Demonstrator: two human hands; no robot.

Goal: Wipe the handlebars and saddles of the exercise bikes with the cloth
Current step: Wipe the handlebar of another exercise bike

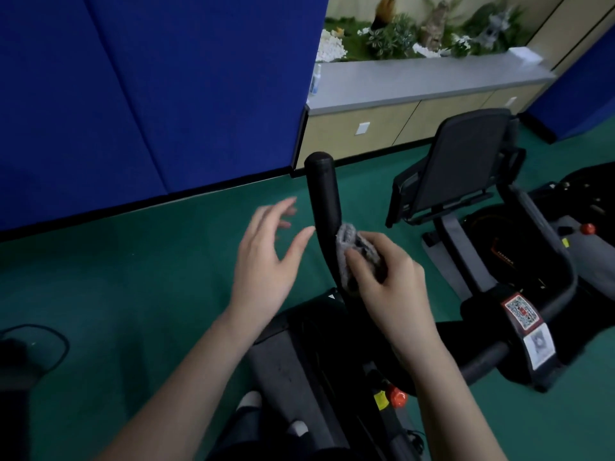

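Note:
A black padded handlebar (322,191) of the near exercise bike rises upright at centre. My right hand (389,281) grips a grey cloth (357,251) and presses it against the lower part of that bar. Just left of the bar hovers my left hand (266,261), fingers spread and relaxed, holding nothing, its thumb close to the bar. The bike's dark body (293,361) lies below my arms. A second bike's black seat with backrest (466,164) stands to the right.
A blue padded wall (149,94) runs along the left. Behind stands a low cabinet (399,121) with a grey top and plants. The floor (133,277) is green. A red knob (396,395) sits on the near bike. A QR label (522,311) marks the frame at right.

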